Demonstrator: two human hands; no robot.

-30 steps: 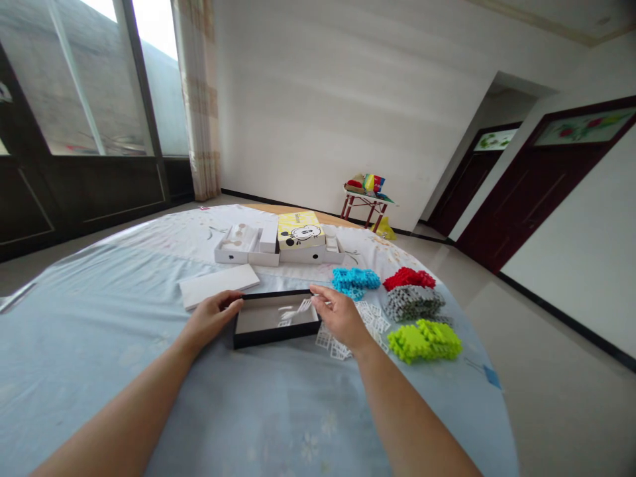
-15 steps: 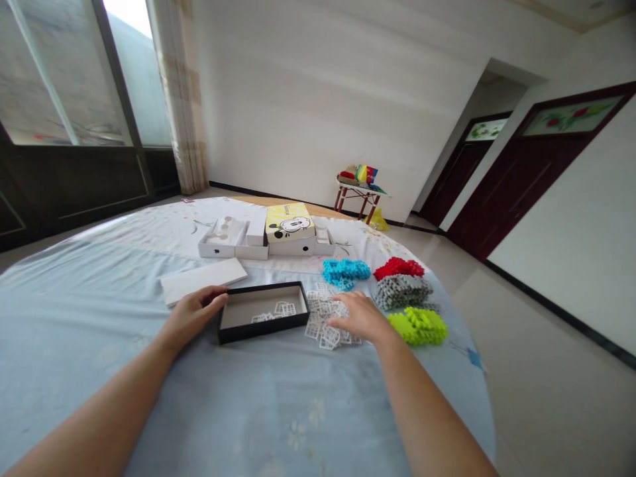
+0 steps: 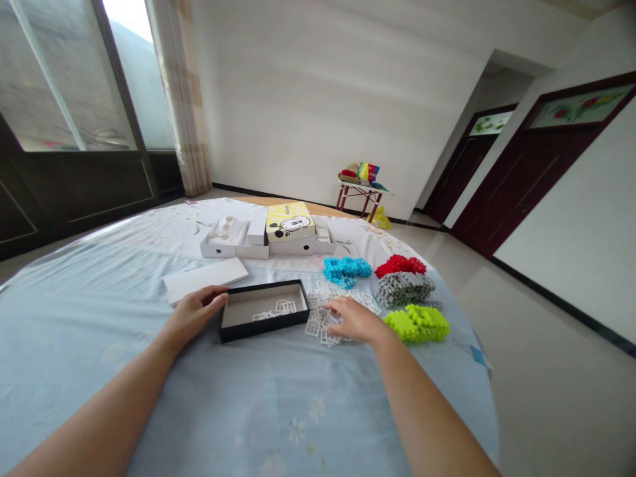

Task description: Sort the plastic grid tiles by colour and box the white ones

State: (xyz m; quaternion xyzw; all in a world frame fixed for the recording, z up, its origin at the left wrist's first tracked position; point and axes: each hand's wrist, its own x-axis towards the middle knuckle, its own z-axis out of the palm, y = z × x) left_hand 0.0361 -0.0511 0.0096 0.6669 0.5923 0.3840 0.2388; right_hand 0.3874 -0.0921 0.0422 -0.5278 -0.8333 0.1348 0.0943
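A shallow black box [image 3: 263, 324] lies open on the pale blue tablecloth [image 3: 248, 411], with a few white lattice pieces inside. My left hand [image 3: 191, 317] rests against the box's left end, fingers curled on its rim. To the right of the box lies a loose pile of white lattice pieces [image 3: 328, 311]. My right hand [image 3: 352, 319] lies on that pile, fingers bent down onto the pieces; what they grip, if anything, is hidden.
Heaps of blue [image 3: 346, 269], red [image 3: 400, 265], grey [image 3: 403, 289] and lime green [image 3: 418, 322] pieces lie at the right. A white lid [image 3: 206, 279] and white and yellow boxes [image 3: 271, 233] sit further back. The table edge curves at the right.
My right hand left the box's right end and dropped onto the white pile. More white pieces now lie inside the box. My left hand stayed at the box.
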